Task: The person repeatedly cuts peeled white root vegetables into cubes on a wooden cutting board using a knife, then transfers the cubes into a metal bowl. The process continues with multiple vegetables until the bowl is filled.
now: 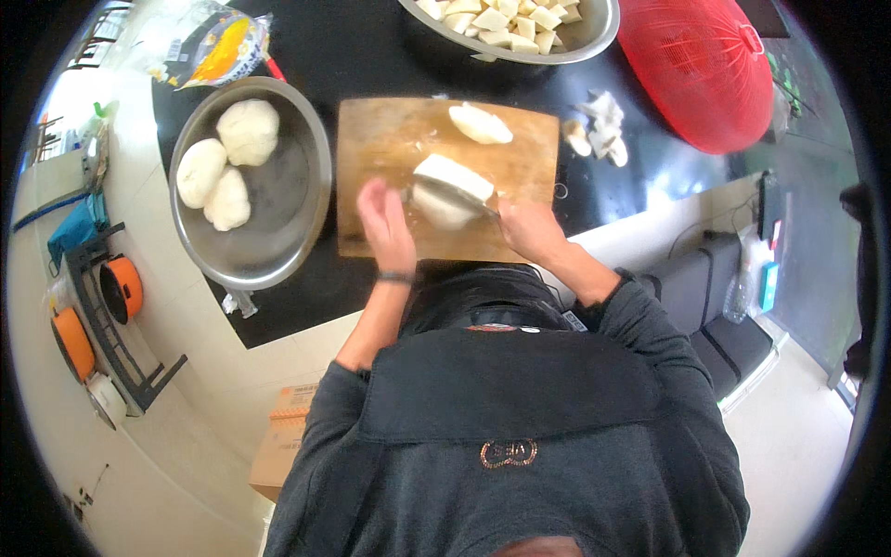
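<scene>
My right hand grips the handle of a knife, whose blade stands in a peeled white root vegetable on a wooden cutting board. The part of the vegetable nearer me is blurred. My left hand is blurred too, just left of the vegetable over the board's left part, fingers apart and holding nothing. Near the board's far edge lies a cut white piece. Peeled whole vegetables rest in a steel basin left of the board. White chunks fill part of a steel bowl beyond it.
A red mesh food cover stands at the far right of the black table. Whitish scraps lie right of the board. A printed plastic bag is at the far left. A cardboard box sits on the floor, left of me.
</scene>
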A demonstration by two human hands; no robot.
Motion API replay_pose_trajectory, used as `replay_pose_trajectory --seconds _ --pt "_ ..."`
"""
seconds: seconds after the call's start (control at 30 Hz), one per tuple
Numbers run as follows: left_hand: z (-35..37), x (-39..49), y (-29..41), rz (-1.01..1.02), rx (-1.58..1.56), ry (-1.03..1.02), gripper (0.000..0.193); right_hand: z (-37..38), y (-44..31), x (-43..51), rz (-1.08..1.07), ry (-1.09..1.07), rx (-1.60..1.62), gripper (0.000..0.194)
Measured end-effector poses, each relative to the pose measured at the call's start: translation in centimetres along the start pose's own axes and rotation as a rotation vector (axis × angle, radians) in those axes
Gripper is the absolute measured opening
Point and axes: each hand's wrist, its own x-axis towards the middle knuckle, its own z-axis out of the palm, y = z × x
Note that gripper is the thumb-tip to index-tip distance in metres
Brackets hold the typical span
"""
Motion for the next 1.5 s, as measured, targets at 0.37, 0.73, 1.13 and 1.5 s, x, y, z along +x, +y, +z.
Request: replay_pose_trajectory --seconds 0.37,0.73,1.13,1.5 --pt "-2.9 -2.9 0.8 -0.076 0.471 -0.092 0.076 0.0 -6.4 1.7 -0.034 0.146 0.244 0.016" --pt "-4.5 1.6 2.7 0.214 0.046 -0.101 0.028 -2.9 -9.0 -3.0 0.169 0.017 0.095 0.011" --pt "-1.0 3.8 0.1 0.478 0.517 -0.358 0.04 2.8 -8.2 -0.9 0.145 0.172 -0.029 0.013" --pt "-0.3 5.6 3.7 0.645 0.622 -0.69 0.042 0.3 -4.6 -7.4 0.354 0.342 0.334 0.018"
